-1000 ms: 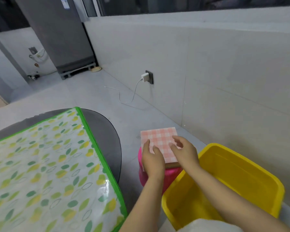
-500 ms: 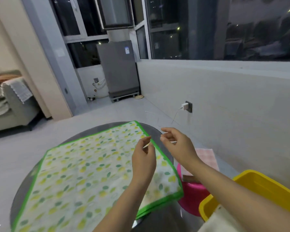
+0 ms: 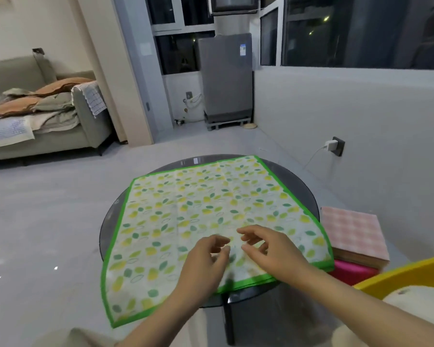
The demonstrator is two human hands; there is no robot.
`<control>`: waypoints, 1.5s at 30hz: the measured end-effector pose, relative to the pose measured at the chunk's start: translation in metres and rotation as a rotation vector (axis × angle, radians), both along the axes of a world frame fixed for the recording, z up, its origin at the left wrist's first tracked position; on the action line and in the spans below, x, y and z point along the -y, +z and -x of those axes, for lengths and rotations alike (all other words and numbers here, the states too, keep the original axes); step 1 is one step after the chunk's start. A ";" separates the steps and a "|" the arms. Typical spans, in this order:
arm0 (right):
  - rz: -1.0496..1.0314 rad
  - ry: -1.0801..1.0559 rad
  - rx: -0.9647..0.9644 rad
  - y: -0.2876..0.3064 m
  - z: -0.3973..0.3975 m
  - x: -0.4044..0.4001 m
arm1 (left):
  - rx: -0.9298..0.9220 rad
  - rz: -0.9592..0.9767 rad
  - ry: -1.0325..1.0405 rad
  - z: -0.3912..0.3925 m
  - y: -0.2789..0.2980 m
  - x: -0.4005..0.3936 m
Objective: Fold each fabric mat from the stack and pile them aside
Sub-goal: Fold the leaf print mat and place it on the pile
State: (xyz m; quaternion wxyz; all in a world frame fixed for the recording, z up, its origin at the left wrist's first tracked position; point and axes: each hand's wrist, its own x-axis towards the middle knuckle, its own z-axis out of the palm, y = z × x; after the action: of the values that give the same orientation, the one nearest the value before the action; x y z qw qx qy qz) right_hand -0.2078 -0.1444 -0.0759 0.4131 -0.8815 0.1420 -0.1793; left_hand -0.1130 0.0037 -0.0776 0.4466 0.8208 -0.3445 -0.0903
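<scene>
- A pile of folded mats (image 3: pixel 353 231), pink check on top, sits on a pink stool (image 3: pixel 353 270) just right of the round dark table (image 3: pixel 296 176), beside a yellow tub (image 3: pixel 406 274); by the look of it, at least one mat is already folded and set aside.
- The stack of leaf-print mats (image 3: pixel 198 204) with green borders lies flat and unfolded on the table; layered edges at its near right corner suggest several remain.
- The left hand (image 3: pixel 206 259) and right hand (image 3: pixel 268 249) hover over the stack's near edge, fingers loosely curled, holding nothing; whether they touch the cloth cannot be told.
- Half a second earlier both hands were raised in the air over the stack's right corner; now they are lower and nearer its middle.
- A second earlier they rested on the pink mat on the stool.
</scene>
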 end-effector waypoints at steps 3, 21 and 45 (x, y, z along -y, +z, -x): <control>0.042 0.043 -0.058 -0.009 0.002 -0.004 | 0.131 -0.193 -0.117 -0.005 -0.008 -0.011; 0.247 0.273 -0.135 -0.010 0.011 -0.004 | 0.158 -0.205 -0.241 -0.003 -0.005 -0.040; 0.770 -0.103 0.441 0.065 -0.014 -0.025 | 0.489 -0.267 0.096 -0.022 0.106 -0.076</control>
State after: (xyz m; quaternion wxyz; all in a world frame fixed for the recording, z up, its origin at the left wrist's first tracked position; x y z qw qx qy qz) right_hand -0.1936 -0.1194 -0.0113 0.0657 -0.9035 0.0169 -0.4232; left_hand -0.0911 0.0799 0.0288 0.2420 0.8850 -0.3880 0.0872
